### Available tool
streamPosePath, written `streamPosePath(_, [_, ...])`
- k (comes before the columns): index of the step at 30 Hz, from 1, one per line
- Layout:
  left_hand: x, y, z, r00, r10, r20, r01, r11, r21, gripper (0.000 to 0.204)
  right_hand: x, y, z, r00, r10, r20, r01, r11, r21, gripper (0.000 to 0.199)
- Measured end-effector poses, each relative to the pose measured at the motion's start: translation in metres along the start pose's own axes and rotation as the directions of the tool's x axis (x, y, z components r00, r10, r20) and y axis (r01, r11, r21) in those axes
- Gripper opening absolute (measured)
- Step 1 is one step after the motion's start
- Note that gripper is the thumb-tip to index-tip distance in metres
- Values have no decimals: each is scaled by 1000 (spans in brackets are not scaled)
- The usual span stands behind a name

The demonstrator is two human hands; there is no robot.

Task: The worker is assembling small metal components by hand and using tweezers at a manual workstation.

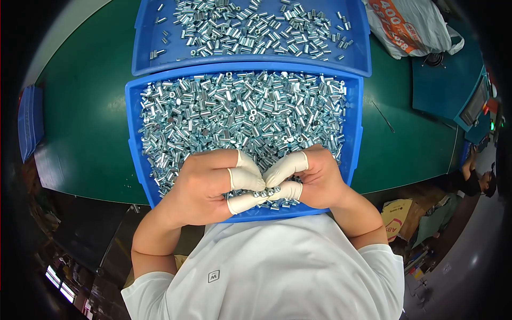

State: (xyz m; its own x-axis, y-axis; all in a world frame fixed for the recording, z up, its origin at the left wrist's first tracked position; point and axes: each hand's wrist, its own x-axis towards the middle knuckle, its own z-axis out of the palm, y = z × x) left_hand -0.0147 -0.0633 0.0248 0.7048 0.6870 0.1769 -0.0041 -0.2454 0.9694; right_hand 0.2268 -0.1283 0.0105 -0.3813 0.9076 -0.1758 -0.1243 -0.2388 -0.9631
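Both my hands meet over the near edge of a blue plastic tray (pixel 352 140), which is filled with small shiny metal sleeves (pixel 229 114). White finger cots cover the thumb and some fingers of each hand. My left hand (pixel 205 184) pinches a short row of metal sleeves (pixel 266 192) between thumb and fingers. From the other side my right hand (pixel 317 178) closes on the same row, its fingertips touching those of the left. How many sleeves each hand grips is partly hidden by the fingertips.
Beyond the tray stands a second blue tray (pixel 154 63) with fewer sleeves. Both rest on a green table (pixel 85 122). A white plastic bag (pixel 410 26), a teal machine (pixel 445 88) and a thin rod (pixel 383 116) are at right. Another person (pixel 474 178) sits at far right.
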Motion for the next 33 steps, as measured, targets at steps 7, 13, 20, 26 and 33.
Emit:
streamPosePath(7, [-2,2,1,982,-190,13,190,973,-129,22,-1,-3,0,996,91,12,-91,981,172,16])
streamPosePath(13, [-3,-6,7,965,-263,-19,252,939,-233,23,-1,-2,1,985,171,33,-171,922,347,18])
streamPosePath(20, [-6,-13,10,969,-243,-38,226,942,-246,24,-1,-3,2,977,214,16,-207,919,336,19])
streamPosePath(26, [-10,-10,9,918,-397,11,370,846,-384,18,1,0,2,977,213,-7,-200,929,312,16])
streamPosePath(33, [4,-2,14,861,-509,-25,406,715,-569,18,8,-11,0,978,202,-46,-179,936,304,15])
